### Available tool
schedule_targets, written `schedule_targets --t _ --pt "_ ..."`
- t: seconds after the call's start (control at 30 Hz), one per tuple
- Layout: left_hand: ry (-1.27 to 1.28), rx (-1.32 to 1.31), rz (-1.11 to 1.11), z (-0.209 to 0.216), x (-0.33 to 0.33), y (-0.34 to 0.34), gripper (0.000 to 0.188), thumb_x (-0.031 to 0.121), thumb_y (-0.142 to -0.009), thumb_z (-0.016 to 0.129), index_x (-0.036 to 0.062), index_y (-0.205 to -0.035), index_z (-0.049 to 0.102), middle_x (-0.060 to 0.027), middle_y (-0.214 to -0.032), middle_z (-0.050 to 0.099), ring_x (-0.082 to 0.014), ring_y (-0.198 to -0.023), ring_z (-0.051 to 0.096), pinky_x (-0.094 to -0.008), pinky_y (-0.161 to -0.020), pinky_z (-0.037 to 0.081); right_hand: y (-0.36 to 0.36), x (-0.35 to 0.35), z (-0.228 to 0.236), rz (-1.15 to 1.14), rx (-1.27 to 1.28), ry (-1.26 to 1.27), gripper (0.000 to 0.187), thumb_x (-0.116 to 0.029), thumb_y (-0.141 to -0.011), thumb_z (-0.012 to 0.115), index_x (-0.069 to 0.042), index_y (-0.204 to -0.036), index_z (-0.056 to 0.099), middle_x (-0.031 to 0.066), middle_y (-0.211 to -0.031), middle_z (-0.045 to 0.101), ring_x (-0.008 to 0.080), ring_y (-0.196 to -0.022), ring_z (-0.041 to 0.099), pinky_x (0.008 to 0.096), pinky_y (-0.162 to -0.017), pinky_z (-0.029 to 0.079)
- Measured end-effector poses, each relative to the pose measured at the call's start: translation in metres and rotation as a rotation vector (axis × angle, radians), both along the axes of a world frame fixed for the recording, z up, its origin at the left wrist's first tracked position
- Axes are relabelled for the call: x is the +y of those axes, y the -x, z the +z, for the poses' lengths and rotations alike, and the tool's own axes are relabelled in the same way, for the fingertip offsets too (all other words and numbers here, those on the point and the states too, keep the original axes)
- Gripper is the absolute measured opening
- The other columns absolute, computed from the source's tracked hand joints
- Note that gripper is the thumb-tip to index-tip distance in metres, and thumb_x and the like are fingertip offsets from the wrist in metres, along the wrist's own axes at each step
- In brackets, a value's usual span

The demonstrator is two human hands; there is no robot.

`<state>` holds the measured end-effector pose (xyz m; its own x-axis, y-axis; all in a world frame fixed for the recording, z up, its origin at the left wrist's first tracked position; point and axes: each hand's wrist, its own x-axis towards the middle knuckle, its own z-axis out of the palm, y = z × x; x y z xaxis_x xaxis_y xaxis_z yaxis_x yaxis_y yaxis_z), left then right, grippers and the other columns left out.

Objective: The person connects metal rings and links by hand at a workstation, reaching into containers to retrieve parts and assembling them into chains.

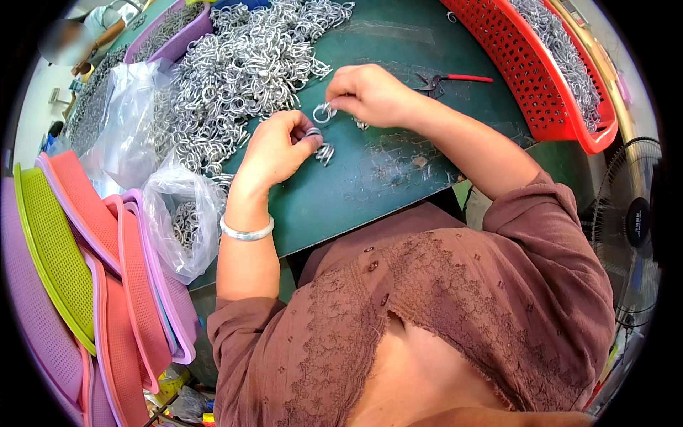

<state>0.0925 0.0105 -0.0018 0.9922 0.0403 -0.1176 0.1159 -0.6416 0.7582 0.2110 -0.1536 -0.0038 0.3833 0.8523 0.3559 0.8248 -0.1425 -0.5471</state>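
My right hand (373, 96) pinches a silvery metal ring (316, 118) between thumb and fingertips; a second piece may hang with it, too small to tell. Just below and to the left, my left hand (274, 151) is closed on one or more similar metal rings, partly hidden by its fingers. A small cluster of rings (325, 154) shows right beside the left thumb, and I cannot tell whether it is held or lies on the table. Beyond my left hand spreads a large heap of metal rings (238, 60) on the green table (341, 192).
Red-handled pliers (466, 78) lie beyond my right forearm. At the right stands a red perforated basket (509, 60) with metal pieces. Clear plastic bags (181, 249), stacked coloured baskets (53, 249) and a purple basket (203, 30) are at the left. A fan (637, 213) stands far right; a person (103, 28) sits far left.
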Motion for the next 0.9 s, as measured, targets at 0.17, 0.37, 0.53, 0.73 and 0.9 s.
schedule_targets --t 0.17,0.37,0.53,0.73,0.9 --pt "0.144 0.009 -0.103 0.005 0.004 0.003 0.027 0.006 -0.066 0.067 0.0016 -0.090 0.055 -0.0003 -0.078 0.052 -0.0065 -0.068 0.047 -0.0202 -0.059 0.040 -0.005 -0.004 0.007 -0.034 0.484 0.003 0.010 -0.011 -0.077 0.058 -0.001 -0.081 0.059 0.0045 -0.068 0.057 0.0106 -0.063 0.049 0.0260 -0.061 0.042" --pt "0.441 -0.269 0.035 -0.004 -0.002 -0.003 0.028 0.004 -0.072 0.064 0.0016 -0.098 0.054 -0.0016 -0.082 0.055 -0.0063 -0.070 0.051 -0.0198 -0.063 0.044 0.001 -0.002 0.014 0.031 0.721 -0.058 0.009 -0.009 -0.079 0.056 0.000 -0.082 0.058 0.0000 -0.070 0.055 0.0080 -0.065 0.048 0.0232 -0.062 0.041" --pt "0.613 -0.355 0.045 -0.002 -0.011 -0.002 0.027 0.000 -0.079 0.057 -0.0010 -0.105 0.052 -0.0030 -0.091 0.056 -0.0092 -0.083 0.053 -0.0219 -0.076 0.042 0.000 -0.002 0.012 0.020 0.821 -0.087 0.008 -0.009 -0.080 0.054 -0.001 -0.080 0.057 -0.0010 -0.070 0.054 0.0076 -0.066 0.048 0.0224 -0.062 0.040" --pt "0.577 -0.344 0.065 -0.011 -0.007 -0.004 0.022 0.002 -0.079 0.058 0.0001 -0.101 0.055 -0.0026 -0.083 0.058 -0.0097 -0.074 0.055 -0.0218 -0.068 0.045 0.003 -0.001 0.013 -0.004 0.833 -0.067 0.010 -0.011 -0.081 0.054 -0.002 -0.078 0.056 -0.0014 -0.070 0.054 0.0074 -0.066 0.047 0.0223 -0.062 0.040" --pt "0.710 -0.291 0.115 -0.007 -0.010 -0.004 0.016 0.003 -0.079 0.059 0.0012 -0.094 0.057 -0.0021 -0.079 0.057 -0.0095 -0.069 0.055 -0.0211 -0.063 0.045 0.003 -0.001 0.013 -0.019 0.843 -0.083 0.010 -0.012 -0.082 0.054 -0.003 -0.079 0.056 -0.0015 -0.071 0.054 0.0068 -0.064 0.047 0.0219 -0.061 0.041"
